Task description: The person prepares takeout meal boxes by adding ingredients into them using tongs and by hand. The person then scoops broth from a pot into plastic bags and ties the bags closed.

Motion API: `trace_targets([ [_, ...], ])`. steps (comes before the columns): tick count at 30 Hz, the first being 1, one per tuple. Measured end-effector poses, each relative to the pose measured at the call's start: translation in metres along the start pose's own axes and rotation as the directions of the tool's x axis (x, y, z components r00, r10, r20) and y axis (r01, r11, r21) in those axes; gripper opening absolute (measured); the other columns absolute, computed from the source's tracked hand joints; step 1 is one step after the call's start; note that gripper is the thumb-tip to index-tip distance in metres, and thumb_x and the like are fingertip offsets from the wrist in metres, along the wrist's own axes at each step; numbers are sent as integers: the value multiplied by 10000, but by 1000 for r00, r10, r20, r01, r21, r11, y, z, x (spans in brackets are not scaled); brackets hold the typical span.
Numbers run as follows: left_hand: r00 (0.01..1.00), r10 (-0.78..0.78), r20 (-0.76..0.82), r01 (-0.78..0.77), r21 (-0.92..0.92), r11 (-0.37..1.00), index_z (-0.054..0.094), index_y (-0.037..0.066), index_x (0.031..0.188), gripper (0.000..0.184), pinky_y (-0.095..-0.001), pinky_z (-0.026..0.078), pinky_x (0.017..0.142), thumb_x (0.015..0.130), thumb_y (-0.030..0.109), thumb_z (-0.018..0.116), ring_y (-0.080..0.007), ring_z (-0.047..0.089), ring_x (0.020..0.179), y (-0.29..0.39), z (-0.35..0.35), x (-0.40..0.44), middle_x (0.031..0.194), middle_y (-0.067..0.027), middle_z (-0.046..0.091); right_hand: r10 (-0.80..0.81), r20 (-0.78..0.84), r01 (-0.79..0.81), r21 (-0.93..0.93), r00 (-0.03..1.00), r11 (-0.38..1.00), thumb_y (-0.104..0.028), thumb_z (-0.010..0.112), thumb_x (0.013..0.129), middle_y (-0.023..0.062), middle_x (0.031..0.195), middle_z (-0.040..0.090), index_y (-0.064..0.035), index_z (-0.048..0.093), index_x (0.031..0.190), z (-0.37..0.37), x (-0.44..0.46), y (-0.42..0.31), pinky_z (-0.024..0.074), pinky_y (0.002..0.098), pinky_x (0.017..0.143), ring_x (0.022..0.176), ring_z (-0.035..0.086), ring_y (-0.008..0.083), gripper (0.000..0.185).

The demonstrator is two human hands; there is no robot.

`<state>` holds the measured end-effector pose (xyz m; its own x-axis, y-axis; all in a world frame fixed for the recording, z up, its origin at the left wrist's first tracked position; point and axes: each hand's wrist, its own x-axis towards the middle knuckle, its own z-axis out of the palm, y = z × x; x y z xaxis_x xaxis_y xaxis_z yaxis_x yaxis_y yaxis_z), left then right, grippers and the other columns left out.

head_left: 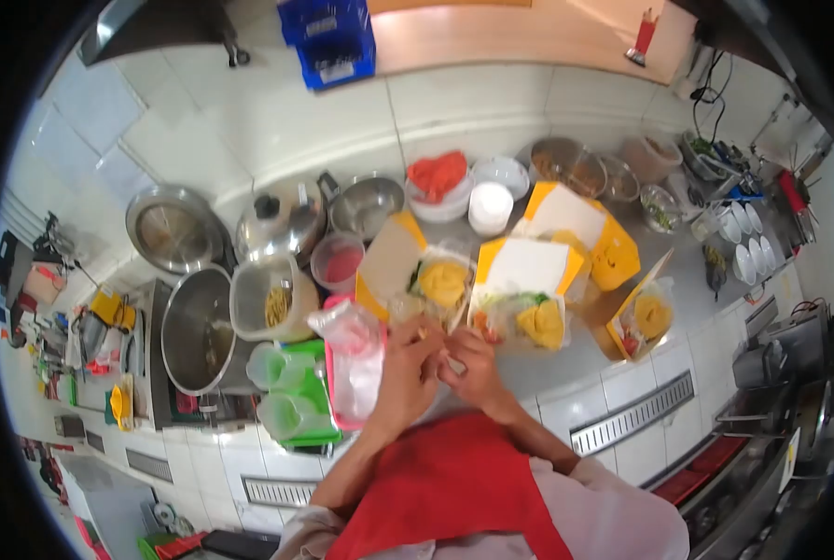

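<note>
My left hand [411, 366] and my right hand [473, 369] meet in front of my red apron, at the counter's near edge. Both have their fingers closed in a pinch; what lies between them is too small to make out. Just beyond stand open yellow-and-white food boxes: the left box [385, 266], the middle box [520, 271] and one at the right [633, 313]. Yellow food [443, 283] and greens show inside. Left of my left hand are a pink tray [354, 390] and a clear plastic bag [346, 327].
A green tray [316, 411] with clear cups, a tub of pink food [336, 260], a large metal pot [198, 327] and a lidded pot [280, 224] are on the left. Bowls and white cups [490, 207] line the back. Another yellow box [613, 254] stands behind the middle one.
</note>
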<state>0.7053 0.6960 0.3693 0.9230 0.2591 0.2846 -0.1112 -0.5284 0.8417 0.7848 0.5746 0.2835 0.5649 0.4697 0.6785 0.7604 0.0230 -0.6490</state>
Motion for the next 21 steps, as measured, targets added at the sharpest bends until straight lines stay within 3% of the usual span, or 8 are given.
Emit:
trace_targets([
  [1,999,-42,34,48,-198,979,616,-5,853,168,-354,462,684,774,-139,554,-246,572,775,-5,5,4,802,-112,569,13,-29,-13,6,999,1000,6,742,716,124,924,697,8,707,890,-3,0,0,518,412,788,835,667,298,178],
  [4,995,-101,2,95,-363,927,584,-26,849,129,-288,445,621,862,-136,519,-157,559,733,-6,23,15,796,-97,582,9,-94,-9,3,996,1000,5,747,719,134,955,715,12,712,893,-14,7,6,513,399,780,846,682,297,178],
  [7,987,-158,35,161,-350,923,581,-36,809,121,-295,468,695,873,-126,532,-131,564,763,11,32,26,809,-70,614,-3,-132,-3,-45,991,999,-35,767,746,151,969,728,-9,732,939,-27,10,17,525,401,799,895,698,307,198],
  [9,995,-56,79,69,-186,980,629,-20,872,94,-287,467,658,887,-75,554,-121,566,721,6,34,37,777,-65,627,-1,-168,-15,-98,986,995,-54,762,769,159,964,727,-17,736,958,-36,3,25,533,404,814,903,698,323,194],
  [11,997,38,65,-24,-199,980,654,-7,921,100,-283,458,623,887,-51,571,-108,554,680,-9,44,52,763,-62,634,274,6,-274,-24,962,962,-79,733,821,181,991,720,-7,730,976,-62,14,22,541,416,843,917,691,352,171],
  [13,998,18,65,9,-394,919,664,-16,912,101,-304,449,599,880,-49,574,-102,550,666,-19,55,69,739,-67,643,292,89,-284,-99,952,954,-62,698,850,173,1065,718,-29,727,1064,-79,31,34,543,409,863,970,688,358,218],
  [15,987,3,159,35,-235,971,697,-15,882,101,-288,465,656,908,4,602,-113,566,700,-13,49,94,773,-78,675,165,53,-156,-150,985,976,-45,698,843,157,1059,723,-42,722,1104,-88,55,43,543,395,870,995,686,349,262],
  [21,987,82,139,-61,-147,987,723,13,965,108,-320,468,625,890,10,647,-208,615,678,-19,58,123,858,-131,729,282,170,-272,-78,944,959,13,652,865,144,1140,700,-37,718,1123,-102,68,72,529,363,911,1061,662,317,271],
])
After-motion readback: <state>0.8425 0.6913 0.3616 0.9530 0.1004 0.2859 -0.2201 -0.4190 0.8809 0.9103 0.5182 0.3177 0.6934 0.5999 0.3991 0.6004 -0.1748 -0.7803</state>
